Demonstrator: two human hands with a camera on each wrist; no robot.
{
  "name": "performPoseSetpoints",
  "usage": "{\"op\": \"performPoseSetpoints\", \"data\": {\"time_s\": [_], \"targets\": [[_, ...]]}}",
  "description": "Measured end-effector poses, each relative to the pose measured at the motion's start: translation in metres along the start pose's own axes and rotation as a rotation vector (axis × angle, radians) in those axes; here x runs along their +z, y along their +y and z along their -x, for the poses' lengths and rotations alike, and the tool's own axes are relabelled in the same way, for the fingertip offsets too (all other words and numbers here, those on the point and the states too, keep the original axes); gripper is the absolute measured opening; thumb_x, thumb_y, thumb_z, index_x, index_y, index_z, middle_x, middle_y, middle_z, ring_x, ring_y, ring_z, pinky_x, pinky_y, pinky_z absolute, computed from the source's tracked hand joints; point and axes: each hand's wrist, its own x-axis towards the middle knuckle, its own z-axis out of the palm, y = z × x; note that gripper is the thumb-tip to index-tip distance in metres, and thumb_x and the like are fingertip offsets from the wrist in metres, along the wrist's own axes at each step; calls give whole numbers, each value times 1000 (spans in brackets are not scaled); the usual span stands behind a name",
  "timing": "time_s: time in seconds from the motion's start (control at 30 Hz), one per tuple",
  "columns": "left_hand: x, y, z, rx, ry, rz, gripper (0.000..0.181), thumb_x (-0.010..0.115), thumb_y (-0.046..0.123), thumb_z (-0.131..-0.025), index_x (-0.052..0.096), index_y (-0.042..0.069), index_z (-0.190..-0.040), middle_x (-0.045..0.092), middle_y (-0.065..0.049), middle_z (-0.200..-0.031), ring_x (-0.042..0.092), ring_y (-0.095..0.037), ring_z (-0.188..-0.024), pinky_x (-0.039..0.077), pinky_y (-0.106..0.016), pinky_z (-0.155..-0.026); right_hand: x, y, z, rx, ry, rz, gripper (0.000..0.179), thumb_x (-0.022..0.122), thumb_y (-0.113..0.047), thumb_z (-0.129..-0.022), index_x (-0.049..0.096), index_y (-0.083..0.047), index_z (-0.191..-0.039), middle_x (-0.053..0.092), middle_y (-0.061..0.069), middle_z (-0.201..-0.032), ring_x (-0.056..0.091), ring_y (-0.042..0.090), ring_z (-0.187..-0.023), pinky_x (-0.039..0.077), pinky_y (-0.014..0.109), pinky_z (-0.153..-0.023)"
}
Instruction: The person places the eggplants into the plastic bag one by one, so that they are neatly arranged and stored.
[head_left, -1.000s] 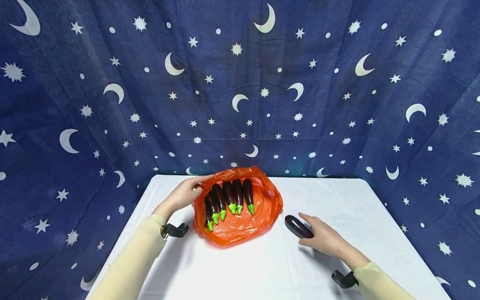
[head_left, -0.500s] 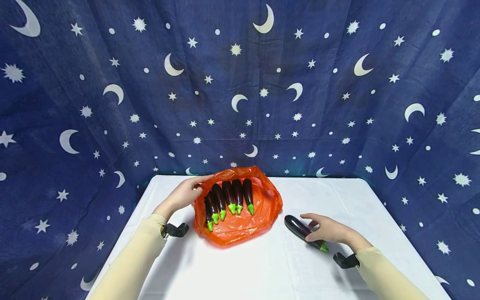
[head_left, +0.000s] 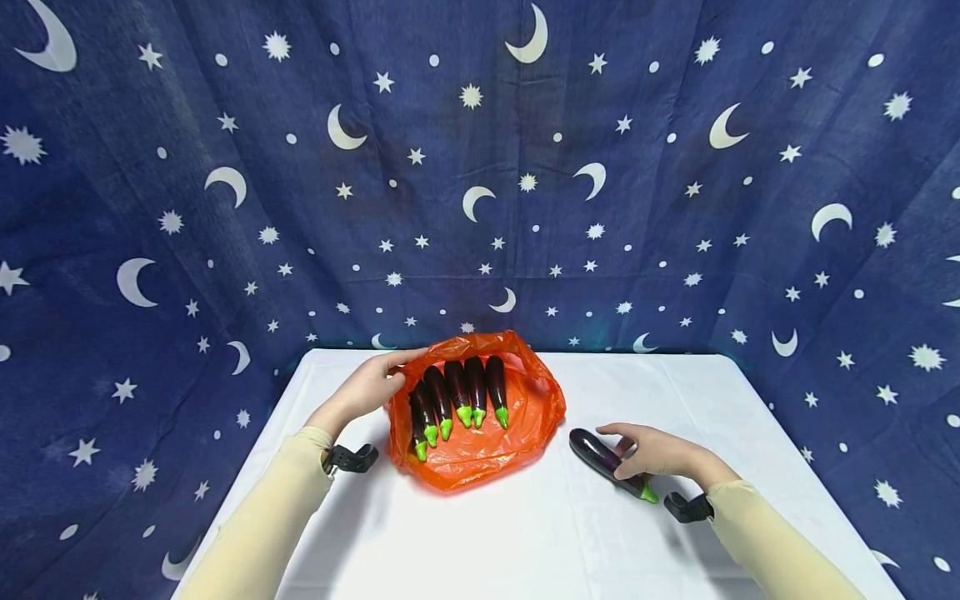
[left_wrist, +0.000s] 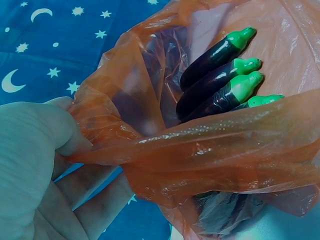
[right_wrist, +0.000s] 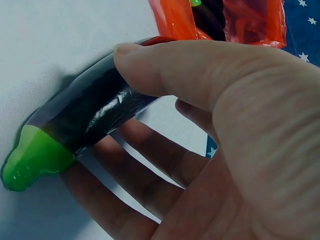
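My left hand (head_left: 366,388) pinches the left rim of an orange plastic bag (head_left: 545,417) between thumb and fingers; the bag's mouth faces up. Several dark purple eggplants (head_left: 459,390) lie side by side in it, green stem ends toward me. To the right of the bag, a single eggplant (head_left: 596,452) rests on the white cloth, its green end (right_wrist: 40,155) pointing toward me. My right hand (head_left: 656,454) is over its stem half, thumb across one side and fingertips along the other in the right wrist view.
A white-clothed table (head_left: 495,542) lies under everything. Behind and at both sides hangs a dark blue curtain (head_left: 637,217) with moons and stars. Black straps (head_left: 352,460) sit on both wrists.
My right hand has drawn back along the single eggplant, so its green end now shows. The eggplant has stayed in place. The left hand and the bag look unchanged.
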Motion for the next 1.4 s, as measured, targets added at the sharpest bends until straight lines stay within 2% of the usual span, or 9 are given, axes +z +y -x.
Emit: {"op": "performPoseSetpoints", "data": {"time_s": [0.2,0.47,0.73,1.0,1.23,1.4], "targets": [[0,0,0,-4,-2,-4,58,49,1,-95,60,25,-146,64,-3,-136,59,-26,-105,45,-40,-90,1,1,-2,-9,-2,0,79,82,-5,-81,47,-10,-152,60,12,-116,60,25,-92,56,42,-73],[1,1,0,12,0,10,58,50,-1,-93,61,22,-146,66,-4,-133,59,-24,-95,47,-37,-81,2,3,-2,-40,-2,12,79,80,-4,-80,48,-8,-151,59,13,-114,59,25,-88,55,41,-69],[1,1,-1,15,0,7,58,50,-1,-94,60,23,-146,64,-3,-136,59,-25,-99,46,-38,-86,3,1,-4,-19,2,25,78,80,-4,-80,49,-9,-151,59,15,-117,58,26,-93,55,40,-71],[1,2,1,3,5,-1,58,50,1,-94,60,24,-146,64,-5,-134,58,-26,-93,47,-36,-72,6,2,-6,-26,11,48,77,81,-3,-80,51,-12,-150,59,14,-117,57,27,-95,54,39,-72],[2,1,0,14,10,-19,59,51,1,-93,60,25,-146,63,-4,-138,57,-25,-100,45,-38,-84,7,2,-7,-17,25,42,76,81,-1,-79,53,-14,-149,60,12,-115,57,26,-95,54,40,-73],[2,0,0,20,11,-20,59,51,1,-93,61,25,-146,64,-3,-137,57,-26,-99,45,-38,-83,7,1,-6,-13,29,42,75,80,0,-79,54,-15,-148,60,11,-114,56,27,-95,53,40,-74]]}}
